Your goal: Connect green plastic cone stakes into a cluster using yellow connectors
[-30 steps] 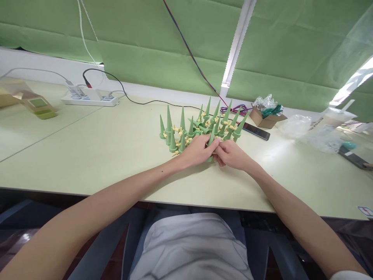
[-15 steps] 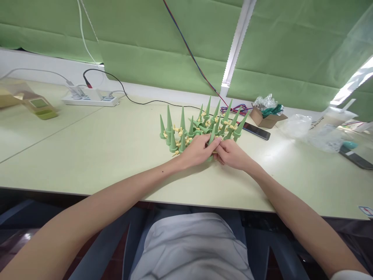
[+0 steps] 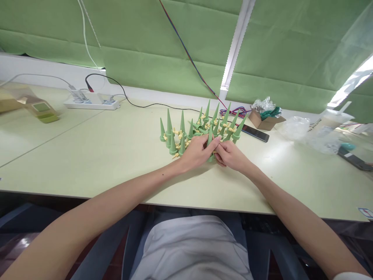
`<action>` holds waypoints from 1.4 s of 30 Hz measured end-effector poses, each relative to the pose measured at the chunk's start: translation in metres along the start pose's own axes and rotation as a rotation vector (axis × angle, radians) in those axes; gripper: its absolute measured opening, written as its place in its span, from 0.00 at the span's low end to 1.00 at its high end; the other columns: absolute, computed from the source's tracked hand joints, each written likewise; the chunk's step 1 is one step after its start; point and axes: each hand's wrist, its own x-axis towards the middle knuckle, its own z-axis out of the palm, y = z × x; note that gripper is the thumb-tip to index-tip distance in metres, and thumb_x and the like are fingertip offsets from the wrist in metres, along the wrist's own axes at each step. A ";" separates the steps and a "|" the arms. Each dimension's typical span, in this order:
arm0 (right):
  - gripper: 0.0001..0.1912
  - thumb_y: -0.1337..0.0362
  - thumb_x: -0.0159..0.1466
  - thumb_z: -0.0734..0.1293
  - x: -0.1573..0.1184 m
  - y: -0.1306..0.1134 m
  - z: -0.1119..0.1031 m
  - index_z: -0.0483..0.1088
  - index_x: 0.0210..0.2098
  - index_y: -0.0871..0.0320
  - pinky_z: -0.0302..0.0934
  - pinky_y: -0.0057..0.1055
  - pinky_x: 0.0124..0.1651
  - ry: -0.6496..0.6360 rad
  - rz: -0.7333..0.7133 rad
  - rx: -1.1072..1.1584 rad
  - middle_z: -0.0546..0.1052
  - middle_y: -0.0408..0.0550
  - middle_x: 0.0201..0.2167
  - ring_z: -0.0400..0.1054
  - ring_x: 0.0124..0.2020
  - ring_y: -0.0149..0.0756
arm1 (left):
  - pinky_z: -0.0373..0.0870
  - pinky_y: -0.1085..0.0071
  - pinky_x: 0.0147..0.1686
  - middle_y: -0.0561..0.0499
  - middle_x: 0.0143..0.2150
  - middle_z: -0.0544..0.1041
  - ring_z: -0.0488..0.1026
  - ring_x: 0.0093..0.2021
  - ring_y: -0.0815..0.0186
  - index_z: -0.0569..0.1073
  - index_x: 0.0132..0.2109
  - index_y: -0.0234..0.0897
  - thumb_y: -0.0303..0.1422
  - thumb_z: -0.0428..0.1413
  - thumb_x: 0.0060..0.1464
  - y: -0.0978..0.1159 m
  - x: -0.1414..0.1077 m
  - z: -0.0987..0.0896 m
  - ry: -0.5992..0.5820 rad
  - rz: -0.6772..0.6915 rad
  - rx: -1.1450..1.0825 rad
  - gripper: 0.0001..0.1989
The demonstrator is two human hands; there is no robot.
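Near the middle of the table, my left hand is closed around a green cone-shaped plastic spike, whose tip points up between thumb and fingers. My right hand is pinched shut against the left fingertips, close to the spike's lower part. What lies between the right fingers is hidden, though a bit of yellow shows there. Just behind the hands stand several similar green spikes, most upright, with small yellow valve-like pieces at their sides. One or two green spikes lie tilted among them.
Behind the spikes on the right are a dark phone, an open cardboard box, and coiled red-blue wire. Farther right are crumpled plastic bags and a drink cup. A power strip sits back left, trailing a black cable.
The view has shifted very slightly. Both hands keep their grip at the same place, and the spike between them leans slightly more upright.
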 end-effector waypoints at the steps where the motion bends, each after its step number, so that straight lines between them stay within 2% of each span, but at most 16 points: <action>1: 0.33 0.48 0.72 0.57 0.000 0.000 0.000 0.55 0.13 0.54 0.52 0.28 0.22 0.000 0.002 0.010 0.61 0.40 0.09 0.57 0.12 0.27 | 0.52 0.67 0.23 0.57 0.21 0.54 0.51 0.22 0.71 0.53 0.25 0.39 0.54 0.49 0.66 0.000 0.000 0.000 0.004 0.002 0.002 0.29; 11: 0.34 0.37 0.69 0.60 0.000 0.001 0.001 0.57 0.17 0.55 0.52 0.28 0.19 0.005 -0.009 0.197 0.57 0.37 0.11 0.56 0.12 0.27 | 0.54 0.69 0.23 0.57 0.19 0.56 0.53 0.22 0.72 0.56 0.25 0.39 0.51 0.49 0.67 0.001 -0.002 0.001 0.105 0.006 0.013 0.27; 17: 0.31 0.38 0.69 0.61 0.001 0.005 0.002 0.61 0.22 0.55 0.54 0.29 0.19 -0.015 -0.059 0.275 0.58 0.36 0.13 0.55 0.13 0.27 | 0.54 0.70 0.23 0.58 0.19 0.57 0.53 0.21 0.73 0.57 0.24 0.38 0.50 0.50 0.67 0.003 -0.001 0.000 0.191 0.031 0.014 0.27; 23: 0.32 0.38 0.69 0.61 0.000 0.003 0.003 0.59 0.20 0.55 0.53 0.29 0.20 -0.006 -0.048 0.257 0.58 0.37 0.12 0.55 0.13 0.27 | 0.55 0.70 0.24 0.57 0.18 0.59 0.53 0.21 0.72 0.57 0.24 0.38 0.49 0.49 0.68 0.003 -0.003 0.000 0.165 0.043 0.051 0.27; 29: 0.31 0.42 0.72 0.59 -0.002 0.000 0.002 0.57 0.18 0.54 0.53 0.29 0.20 -0.011 -0.030 0.234 0.57 0.37 0.12 0.55 0.14 0.27 | 0.53 0.69 0.23 0.57 0.18 0.54 0.50 0.21 0.72 0.52 0.23 0.39 0.55 0.49 0.65 0.003 -0.003 0.001 0.184 0.018 0.045 0.30; 34: 0.31 0.47 0.72 0.59 -0.002 0.000 0.002 0.56 0.16 0.54 0.53 0.29 0.20 -0.007 -0.028 0.223 0.59 0.38 0.11 0.56 0.13 0.27 | 0.53 0.68 0.23 0.57 0.19 0.53 0.50 0.21 0.72 0.51 0.23 0.39 0.54 0.48 0.66 0.003 -0.003 0.001 0.173 0.010 0.046 0.30; 42: 0.33 0.39 0.69 0.61 0.000 0.000 0.004 0.59 0.18 0.55 0.52 0.29 0.20 0.048 -0.032 0.250 0.57 0.36 0.11 0.54 0.12 0.27 | 0.54 0.69 0.24 0.56 0.20 0.60 0.54 0.22 0.72 0.58 0.25 0.38 0.51 0.49 0.67 0.008 -0.003 -0.002 0.133 -0.042 0.054 0.27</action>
